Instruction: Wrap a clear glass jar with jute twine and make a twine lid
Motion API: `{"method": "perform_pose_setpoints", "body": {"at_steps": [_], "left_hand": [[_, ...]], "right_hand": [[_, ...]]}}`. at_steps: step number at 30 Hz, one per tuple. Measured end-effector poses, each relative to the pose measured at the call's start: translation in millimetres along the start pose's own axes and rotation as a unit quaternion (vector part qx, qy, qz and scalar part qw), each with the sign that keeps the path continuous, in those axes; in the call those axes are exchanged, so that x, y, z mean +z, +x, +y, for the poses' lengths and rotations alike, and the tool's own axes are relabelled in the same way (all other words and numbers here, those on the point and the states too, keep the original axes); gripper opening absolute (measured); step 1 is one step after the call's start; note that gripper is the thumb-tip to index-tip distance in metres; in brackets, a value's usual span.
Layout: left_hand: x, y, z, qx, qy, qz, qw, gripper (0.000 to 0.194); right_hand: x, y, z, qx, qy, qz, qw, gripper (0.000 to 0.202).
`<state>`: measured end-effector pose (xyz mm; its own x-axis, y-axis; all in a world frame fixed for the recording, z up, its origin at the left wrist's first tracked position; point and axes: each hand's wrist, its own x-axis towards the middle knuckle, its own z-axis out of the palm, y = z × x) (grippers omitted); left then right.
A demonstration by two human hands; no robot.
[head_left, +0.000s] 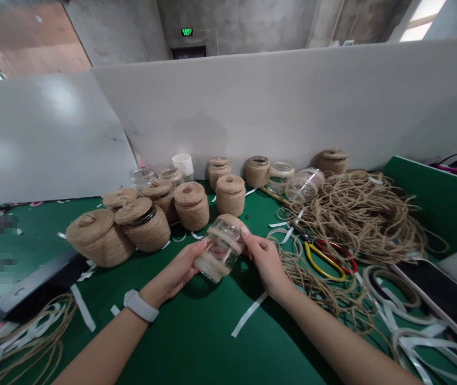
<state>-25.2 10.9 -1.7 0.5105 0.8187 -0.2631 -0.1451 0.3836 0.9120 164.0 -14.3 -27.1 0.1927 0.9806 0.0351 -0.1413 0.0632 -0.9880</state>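
A clear glass jar is tilted above the green table, with bands of tape around it and a strip of twine wrapping at its far end. My left hand grips the jar's near left side, fingers curled beneath it. On the other side, my right hand is closed at the jar's far right edge, thumb against the wrapped end; its fingertips are partly hidden. Just beyond stand twine-wrapped jars with lids, among them one wrapped jar and another.
A large heap of jute twine lies at the right, with yellow-and-red-handled scissors before it. Tape rolls and a phone-like dark slab lie nearer. Bare glass jars and stacked white cups stand by the white partition.
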Motion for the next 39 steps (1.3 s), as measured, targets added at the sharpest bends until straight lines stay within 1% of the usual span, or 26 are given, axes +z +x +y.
{"method": "perform_pose_setpoints", "body": {"at_steps": [2,4,8,12,14,16,19,21,23,26,28,32,37,39], "left_hand": [[3.8,0.4,0.7,0.003,-0.004,0.038,0.999,0.053],[5.6,1.7,1.8,0.000,-0.024,0.058,0.998,0.050],[6.3,4.6,6.0,-0.025,-0.081,0.048,0.995,0.042],[4.1,6.0,10.6,-0.041,-0.097,0.045,0.993,0.049],[0.7,6.4,10.9,-0.048,-0.097,0.017,0.994,0.054],[-4.3,6.6,8.8,-0.042,-0.100,-0.026,0.994,0.059],[-11.7,6.2,2.8,-0.002,-0.086,-0.097,0.992,0.067],[-14.3,5.5,-1.1,0.028,-0.062,-0.113,0.991,0.069],[-14.4,4.9,-3.3,0.038,-0.044,-0.085,0.995,0.066],[-12.0,4.5,-3.1,0.026,-0.047,-0.033,0.998,0.055],[-10.4,4.7,-1.6,0.019,-0.060,-0.021,0.998,0.049],[-8.2,4.8,2.1,0.008,-0.068,-0.021,0.997,0.045],[-5.0,4.9,7.2,-0.026,-0.060,-0.060,0.996,0.054],[-2.0,5.2,7.8,-0.034,-0.061,-0.063,0.996,0.057]], "right_hand": [[0.0,0.8,0.9,0.003,0.006,0.013,1.000,0.063],[-0.6,0.8,0.9,0.001,0.011,0.015,1.000,0.062],[-2.6,0.2,0.1,-0.004,0.007,-0.001,1.000,0.058],[-3.7,0.5,1.9,-0.024,0.000,-0.023,0.999,0.055],[-3.7,0.7,3.3,-0.027,-0.002,-0.032,0.999,0.055],[-3.4,0.9,3.9,-0.025,-0.002,-0.031,0.999,0.055],[-2.6,1.2,3.4,-0.016,0.013,-0.024,0.999,0.056],[-2.2,1.4,2.8,-0.009,0.027,-0.018,0.999,0.056],[-2.2,1.6,2.5,-0.010,0.030,-0.013,0.999,0.055],[-2.9,1.6,2.8,-0.018,0.013,-0.006,1.000,0.055],[-3.6,1.3,2.7,-0.024,0.001,-0.002,1.000,0.055],[-4.3,0.3,0.4,-0.034,-0.026,-0.005,0.999,0.057],[-4.0,-1.7,-4.2,-0.044,-0.048,-0.025,0.998,0.061],[-3.7,-1.8,-3.9,-0.042,-0.042,-0.033,0.998,0.061]]}}
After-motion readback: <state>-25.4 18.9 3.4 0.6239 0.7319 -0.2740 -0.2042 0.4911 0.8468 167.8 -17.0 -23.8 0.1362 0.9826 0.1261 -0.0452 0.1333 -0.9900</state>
